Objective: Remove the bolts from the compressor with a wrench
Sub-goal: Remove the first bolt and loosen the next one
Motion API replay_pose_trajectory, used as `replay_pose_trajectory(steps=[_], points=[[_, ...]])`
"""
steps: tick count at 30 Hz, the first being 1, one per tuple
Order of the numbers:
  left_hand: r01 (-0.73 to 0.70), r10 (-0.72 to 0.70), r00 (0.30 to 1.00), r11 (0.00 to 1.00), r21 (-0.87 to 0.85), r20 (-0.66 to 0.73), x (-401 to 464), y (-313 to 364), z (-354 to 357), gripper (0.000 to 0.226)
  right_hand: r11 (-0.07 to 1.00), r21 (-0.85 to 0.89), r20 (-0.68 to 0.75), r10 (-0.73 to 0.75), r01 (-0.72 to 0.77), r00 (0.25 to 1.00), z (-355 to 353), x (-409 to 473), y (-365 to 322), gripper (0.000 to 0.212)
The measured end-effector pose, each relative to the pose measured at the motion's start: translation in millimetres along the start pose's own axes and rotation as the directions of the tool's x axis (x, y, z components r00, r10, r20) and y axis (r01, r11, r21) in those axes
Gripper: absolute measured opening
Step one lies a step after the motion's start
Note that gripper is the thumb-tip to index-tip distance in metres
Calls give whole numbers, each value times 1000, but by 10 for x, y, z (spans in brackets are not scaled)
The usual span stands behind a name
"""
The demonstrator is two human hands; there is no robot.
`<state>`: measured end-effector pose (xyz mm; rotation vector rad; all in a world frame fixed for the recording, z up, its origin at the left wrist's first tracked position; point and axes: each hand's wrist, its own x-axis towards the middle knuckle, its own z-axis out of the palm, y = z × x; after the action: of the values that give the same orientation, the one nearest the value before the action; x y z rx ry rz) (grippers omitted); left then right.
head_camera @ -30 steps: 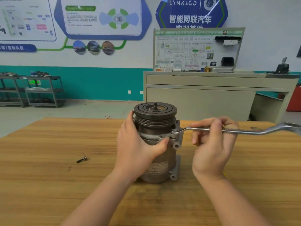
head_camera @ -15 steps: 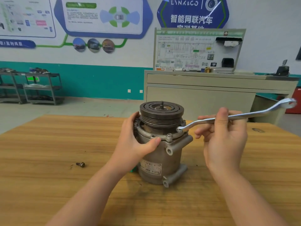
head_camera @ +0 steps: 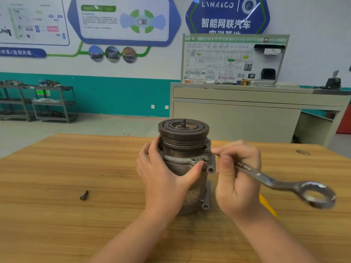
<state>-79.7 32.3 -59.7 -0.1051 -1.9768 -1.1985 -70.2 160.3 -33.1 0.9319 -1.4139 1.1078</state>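
A grey metal compressor (head_camera: pixel 187 149) stands upright on the wooden table (head_camera: pixel 76 215), its grooved pulley on top. My left hand (head_camera: pixel 163 177) grips its body from the left, thumb on the front flange. My right hand (head_camera: pixel 237 179) grips the shaft of a silver ring wrench (head_camera: pixel 275 184). One ring end sits at a bolt (head_camera: pixel 208 150) on the right side of the flange; the free ring end points toward me at the lower right. A loose dark bolt (head_camera: pixel 84 195) lies on the table to the left.
A yellow object (head_camera: pixel 268 206) shows on the table behind my right wrist. Beyond the table stand a beige cabinet (head_camera: pixel 237 118) with a wiring display board (head_camera: pixel 233 59), and metal shelf carts (head_camera: pixel 38 101) along the teal wall at the left.
The wrench handle has swung from pointing right and away to pointing toward me at the lower right. The compressor has been turned under my left hand. The wrench end now sits on the flange's right side.
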Motion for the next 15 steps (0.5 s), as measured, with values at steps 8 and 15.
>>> replay_pose_trajectory(steps=[8, 15], points=[[-38, 38, 999, 999, -30, -5, 12, -70, 22, 99, 881, 289, -280, 453, -375, 847, 35, 21, -91, 12], [-60, 59, 998, 998, -29, -14, 18, -90, 33, 98, 830, 454, -351, 502, -325, 791, -94, 195, -64, 5]])
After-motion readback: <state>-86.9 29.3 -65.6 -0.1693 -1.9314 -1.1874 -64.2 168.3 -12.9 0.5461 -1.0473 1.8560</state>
